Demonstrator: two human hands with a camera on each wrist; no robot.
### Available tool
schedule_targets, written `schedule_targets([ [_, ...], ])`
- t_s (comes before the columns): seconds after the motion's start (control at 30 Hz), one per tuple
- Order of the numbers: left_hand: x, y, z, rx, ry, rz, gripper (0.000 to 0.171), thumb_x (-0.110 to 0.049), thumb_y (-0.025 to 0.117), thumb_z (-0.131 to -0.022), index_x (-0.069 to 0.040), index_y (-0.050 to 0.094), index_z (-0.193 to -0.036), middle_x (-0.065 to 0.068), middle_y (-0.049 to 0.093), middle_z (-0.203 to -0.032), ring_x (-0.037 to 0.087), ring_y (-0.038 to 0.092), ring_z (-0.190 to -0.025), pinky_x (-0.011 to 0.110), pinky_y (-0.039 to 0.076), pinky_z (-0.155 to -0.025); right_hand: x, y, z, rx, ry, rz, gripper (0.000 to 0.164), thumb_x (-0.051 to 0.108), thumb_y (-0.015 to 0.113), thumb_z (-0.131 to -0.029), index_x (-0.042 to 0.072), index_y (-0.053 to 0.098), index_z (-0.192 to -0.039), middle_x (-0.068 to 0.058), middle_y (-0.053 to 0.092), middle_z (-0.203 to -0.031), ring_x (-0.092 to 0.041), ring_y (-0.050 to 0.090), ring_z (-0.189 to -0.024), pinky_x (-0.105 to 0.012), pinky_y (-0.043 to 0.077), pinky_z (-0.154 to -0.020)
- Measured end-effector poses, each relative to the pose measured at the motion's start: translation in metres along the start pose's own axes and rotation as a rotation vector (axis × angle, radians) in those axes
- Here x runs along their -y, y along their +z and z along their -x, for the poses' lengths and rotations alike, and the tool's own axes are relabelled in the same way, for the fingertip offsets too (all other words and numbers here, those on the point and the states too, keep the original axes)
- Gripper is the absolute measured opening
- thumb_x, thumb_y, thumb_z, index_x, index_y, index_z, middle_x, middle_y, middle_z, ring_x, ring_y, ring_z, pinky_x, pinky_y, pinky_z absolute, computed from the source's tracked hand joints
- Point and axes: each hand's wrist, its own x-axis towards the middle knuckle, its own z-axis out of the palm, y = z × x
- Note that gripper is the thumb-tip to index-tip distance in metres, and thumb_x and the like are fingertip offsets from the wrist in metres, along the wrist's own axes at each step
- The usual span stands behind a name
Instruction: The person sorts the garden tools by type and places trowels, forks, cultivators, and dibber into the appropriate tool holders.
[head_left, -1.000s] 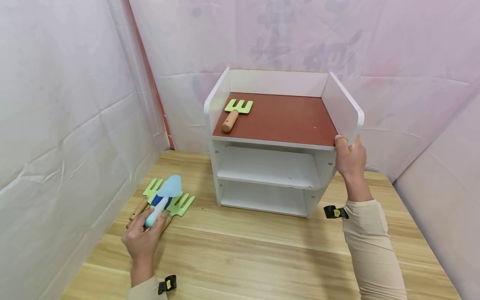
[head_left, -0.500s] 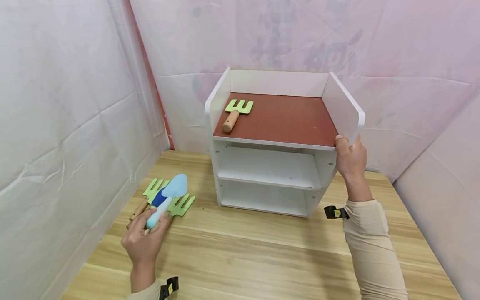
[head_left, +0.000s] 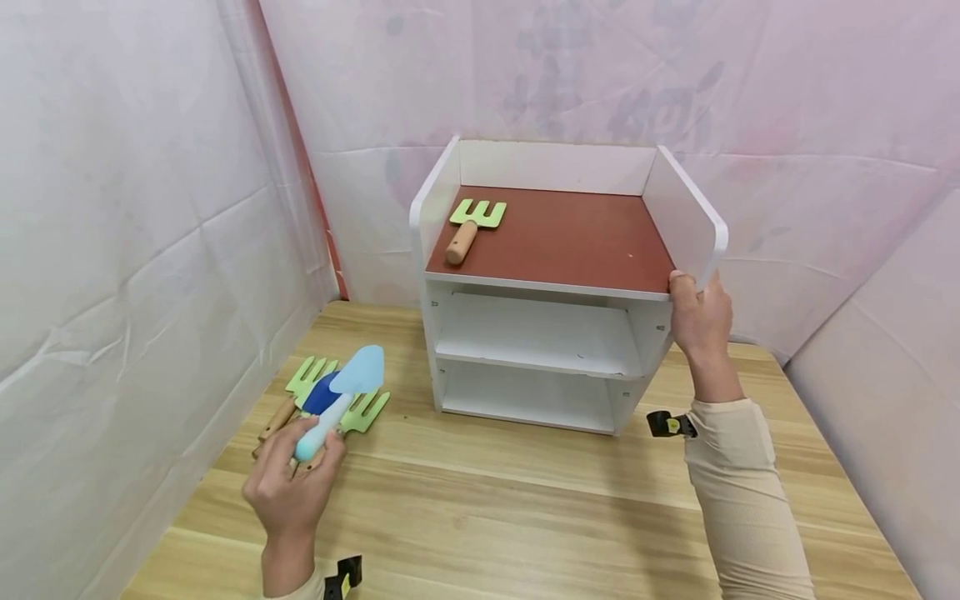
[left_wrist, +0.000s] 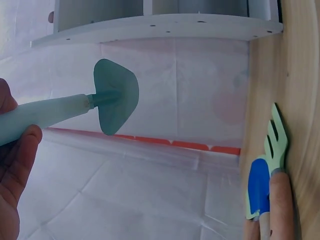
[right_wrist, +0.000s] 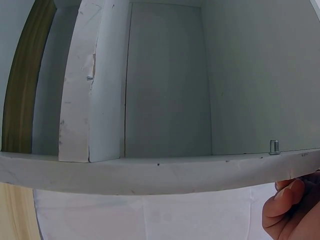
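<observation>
Between the thumb and fingers of my left hand (head_left: 288,492) is the handle of a light blue hand trowel (head_left: 362,372). In the left wrist view the trowel's blade (left_wrist: 117,97) stands well away from the tools on the table. Below it lie a dark blue trowel (head_left: 321,393) and green hand forks (head_left: 365,410) with wooden handles. My right hand (head_left: 701,321) grips the right side panel of a white shelf unit (head_left: 536,287), its thumb at the front corner of the brown top. A green hand fork (head_left: 467,229) rests on that top, at the left.
The shelf unit has two white lower levels, the upper one a shelf board (head_left: 536,333) with a chipped front edge. Low panels wall its top on three sides. It stands on a wooden table (head_left: 480,500), with draped sheets (head_left: 187,250) at the left, back and right.
My left hand has raised the light blue trowel off the pile and shifted it slightly right, uncovering more of the dark blue one. My right hand stays on the shelf unit.
</observation>
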Motion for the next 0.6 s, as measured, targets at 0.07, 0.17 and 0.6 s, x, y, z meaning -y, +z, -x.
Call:
schedule_targets([
  [0.07, -0.004, 0.000, -0.003, -0.012, 0.017, -0.002, 0.027, -0.022, 0.064, -0.070, 0.005, 0.068, -0.071, 0.019, 0.064, -0.065, 0.037, 0.057, -0.051, 0.005, 0.039, -0.074, 0.000, 0.000, 0.000, 0.001, 0.002, -0.001, 0.047, 0.033, 0.035, -0.087, -0.003, 0.047, -0.114, -0.032, 0.055, -0.106, -0.044, 0.050, -0.092, -0.056, 0.035, -0.074],
  [0.17, -0.011, 0.000, -0.008, -0.026, 0.040, 0.002, 0.027, -0.022, 0.064, -0.071, 0.005, 0.067, -0.069, 0.019, 0.062, -0.063, 0.036, 0.056, -0.049, 0.005, 0.038, -0.073, 0.000, 0.001, 0.000, 0.004, 0.008, -0.006, 0.046, 0.032, 0.034, -0.087, -0.003, 0.046, -0.115, -0.031, 0.055, -0.107, -0.043, 0.050, -0.093, -0.056, 0.035, -0.074],
  [0.6, -0.033, 0.003, -0.006, -0.083, 0.089, 0.074, 0.024, -0.021, 0.065, -0.072, 0.003, 0.066, -0.067, 0.016, 0.062, -0.061, 0.031, 0.053, -0.044, 0.006, 0.041, -0.070, 0.000, -0.001, 0.002, -0.003, 0.014, -0.001, 0.045, 0.033, 0.034, -0.087, -0.003, 0.047, -0.112, -0.032, 0.054, -0.106, -0.044, 0.049, -0.092, -0.056, 0.035, -0.073],
])
